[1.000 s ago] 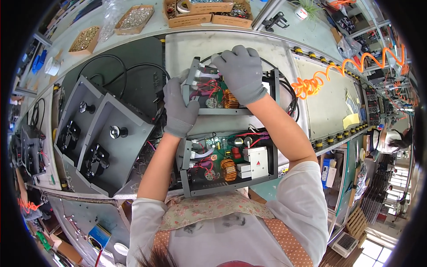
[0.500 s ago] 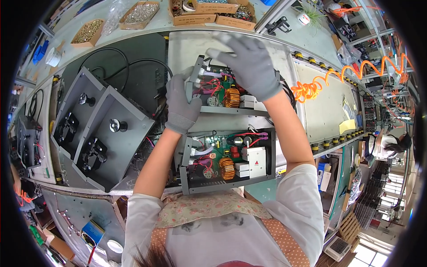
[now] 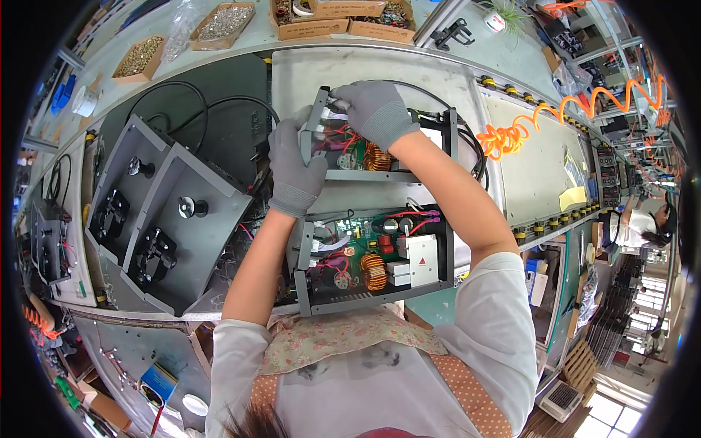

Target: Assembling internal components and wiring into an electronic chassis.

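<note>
My left hand (image 3: pixel 296 166), in a grey glove, grips the left end panel of the far metal case (image 3: pixel 350 176), its fingers wrapped over the panel. My right hand (image 3: pixel 376 109), also gloved, reaches into the far left corner of that case. Its fingers are bent together by the white connectors (image 3: pixel 334 115) and end panel; what they hold is hidden. Red wires and a copper coil (image 3: pixel 377 157) show below the right hand. Nearer to me is a second open case (image 3: pixel 374 299) with a green circuit board, copper coil (image 3: pixel 373 271) and white block (image 3: pixel 422 260).
Two grey covers (image 3: pixel 193 237) with black fittings lie on a dark mat at left, black cable (image 3: pixel 208 109) behind them. A coiled orange hose (image 3: pixel 504 139) hangs at right. Boxes of small parts (image 3: pixel 223 23) line the back. Roller tracks (image 3: pixel 555 225) edge the bench.
My right hand has come down and left from above the far case into its far left corner, its spread fingers now drawn together. The left hand keeps its grip on the end panel.
</note>
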`<state>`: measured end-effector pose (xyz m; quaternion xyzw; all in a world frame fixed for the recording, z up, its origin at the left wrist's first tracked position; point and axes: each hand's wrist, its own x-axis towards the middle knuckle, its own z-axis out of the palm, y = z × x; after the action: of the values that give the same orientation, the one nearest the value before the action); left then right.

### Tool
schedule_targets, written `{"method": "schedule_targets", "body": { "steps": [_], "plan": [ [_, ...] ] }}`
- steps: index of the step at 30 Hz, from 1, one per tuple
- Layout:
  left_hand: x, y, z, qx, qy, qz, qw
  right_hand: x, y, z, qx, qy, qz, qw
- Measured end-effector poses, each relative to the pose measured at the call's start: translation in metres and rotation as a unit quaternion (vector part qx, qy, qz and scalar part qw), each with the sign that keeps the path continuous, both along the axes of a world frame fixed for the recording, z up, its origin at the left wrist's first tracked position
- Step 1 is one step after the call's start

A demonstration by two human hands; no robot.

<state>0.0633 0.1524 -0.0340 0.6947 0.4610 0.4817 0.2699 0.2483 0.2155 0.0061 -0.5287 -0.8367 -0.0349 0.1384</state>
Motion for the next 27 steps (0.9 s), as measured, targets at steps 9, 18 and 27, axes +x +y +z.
{"method": "schedule_targets", "body": {
  "steps": [9,18,27],
  "plan": [
    [0.001,0.000,0.002,0.007,-0.021,-0.006,1.000,-0.005,-0.001,0.019,-0.066,0.079,-0.069,0.992],
    [0.000,-0.003,0.005,-0.014,0.013,0.002,1.000,-0.030,0.007,0.045,-0.138,-0.102,-0.130,0.976],
    [0.001,0.001,0.003,0.021,-0.036,-0.009,0.999,-0.015,0.000,0.015,-0.035,0.006,-0.084,0.996]
  ]
}}
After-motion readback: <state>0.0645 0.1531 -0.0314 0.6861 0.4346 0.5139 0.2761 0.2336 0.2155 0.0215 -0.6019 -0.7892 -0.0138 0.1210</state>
